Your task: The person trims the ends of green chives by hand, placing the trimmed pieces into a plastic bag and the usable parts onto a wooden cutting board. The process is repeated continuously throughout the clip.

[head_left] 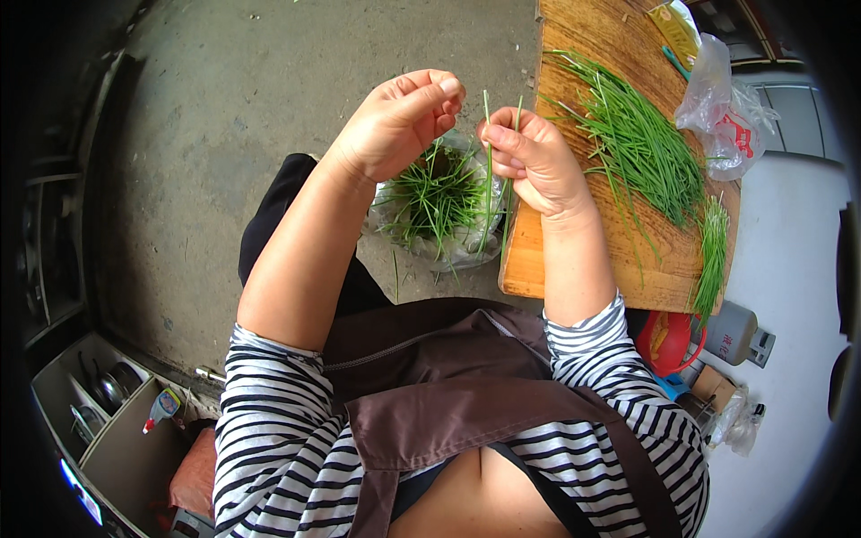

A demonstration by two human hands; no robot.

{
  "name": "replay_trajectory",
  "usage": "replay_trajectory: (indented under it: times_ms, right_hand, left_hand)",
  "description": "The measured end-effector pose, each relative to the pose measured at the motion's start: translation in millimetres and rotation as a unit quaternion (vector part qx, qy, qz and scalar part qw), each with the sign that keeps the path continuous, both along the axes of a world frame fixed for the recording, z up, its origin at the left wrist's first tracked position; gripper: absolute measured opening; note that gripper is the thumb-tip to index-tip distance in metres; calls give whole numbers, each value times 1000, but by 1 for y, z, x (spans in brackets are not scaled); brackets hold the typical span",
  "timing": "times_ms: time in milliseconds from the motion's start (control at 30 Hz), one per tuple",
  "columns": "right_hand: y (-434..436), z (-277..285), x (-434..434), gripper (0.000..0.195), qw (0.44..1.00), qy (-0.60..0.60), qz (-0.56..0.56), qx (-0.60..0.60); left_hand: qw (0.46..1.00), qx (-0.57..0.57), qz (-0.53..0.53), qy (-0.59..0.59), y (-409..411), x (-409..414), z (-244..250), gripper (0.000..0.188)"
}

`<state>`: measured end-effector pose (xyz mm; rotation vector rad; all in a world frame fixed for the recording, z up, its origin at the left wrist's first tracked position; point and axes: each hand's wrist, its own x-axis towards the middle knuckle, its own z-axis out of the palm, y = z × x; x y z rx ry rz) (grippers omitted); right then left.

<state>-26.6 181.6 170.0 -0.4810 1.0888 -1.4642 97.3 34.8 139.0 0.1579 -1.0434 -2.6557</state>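
Between the thumb and fingers of my right hand [535, 155] are a few long green chive stalks [489, 171], their pale ends up and their leaves hanging down. My left hand [410, 121] is raised beside it, thumb against curled fingers; whether it pinches anything small cannot be seen. Below both hands, a bin lined with a clear plastic bag [457, 252] holds a tangle of green stalks and leaves [434, 195]. A large loose pile of chives [639, 134] lies on the wooden table [605, 262] at the right, with a smaller bundle of chives [712, 259] near its edge.
Clear plastic bags [723, 128] and a yellow packet [675, 33] lie at the table's far right. Under the near corner are a red basket [662, 343] and a grey gas cylinder [730, 329]. An open cabinet with a spray bottle [163, 409] stands lower left.
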Motion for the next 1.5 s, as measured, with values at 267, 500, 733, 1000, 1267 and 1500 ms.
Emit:
replay_trajectory:
  times_ms: [267,500,733,1000,1267,1500]
  right_hand:
    - [1,1,1,11,1000,4,-4,5]
    - [1,0,1,10,1000,-5,2,4]
    - [2,-2,-5,8,999,-44,23,-12]
    - [2,-4,-6,7,998,-47,32,-25]
    - [3,-6,-27,14,989,-86,-94,-77]
    - [9,-10,-48,15,968,-135,-164,-136]
  left_hand:
    - [991,-120,-22,-54,12,1,7,14]
    - [997,-75,13,-24,5,0,-1,13]
    - [998,-26,40,-44,9,-1,10,14]
    - [996,-76,22,-35,7,-2,-2,13]
    - [994,-80,56,-54,-2,0,-3,16]
    - [941,-287,-104,-146,2,6,4,12]
